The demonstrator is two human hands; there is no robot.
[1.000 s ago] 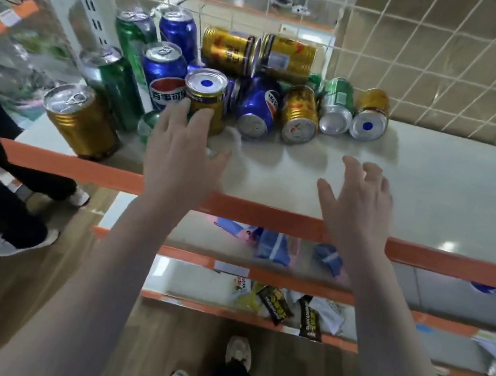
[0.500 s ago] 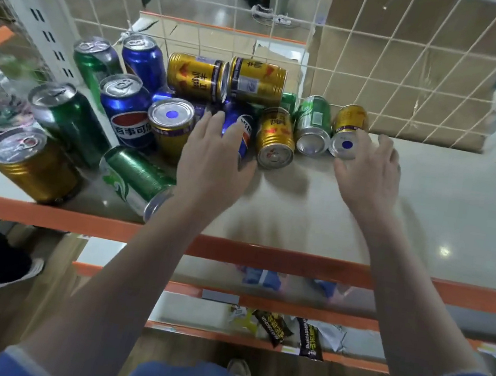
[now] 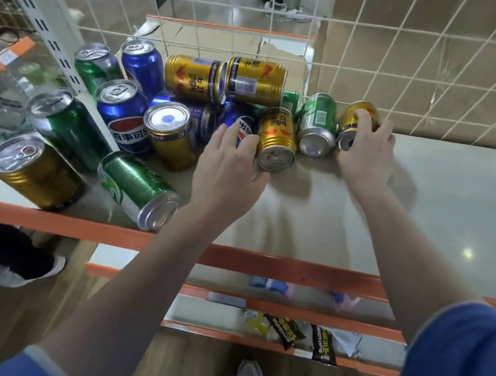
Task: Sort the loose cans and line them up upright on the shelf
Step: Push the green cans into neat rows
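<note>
The right hand (image 3: 367, 150) gripped a tipped gold can (image 3: 351, 127) at far right; the left hand (image 3: 230, 166) curled over a blue can (image 3: 245, 126). Rigid, slick cylinders probably handled best gripped round the middle.

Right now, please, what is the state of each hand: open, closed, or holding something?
Left hand: grip closing round the lying blue can.
Right hand: grip curled round the lying gold can at the wire back.

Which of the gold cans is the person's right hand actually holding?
The rightmost gold can, lying on its side by the wire mesh. The right hand curls over it; the other gold cans sit untouched further left.
</note>
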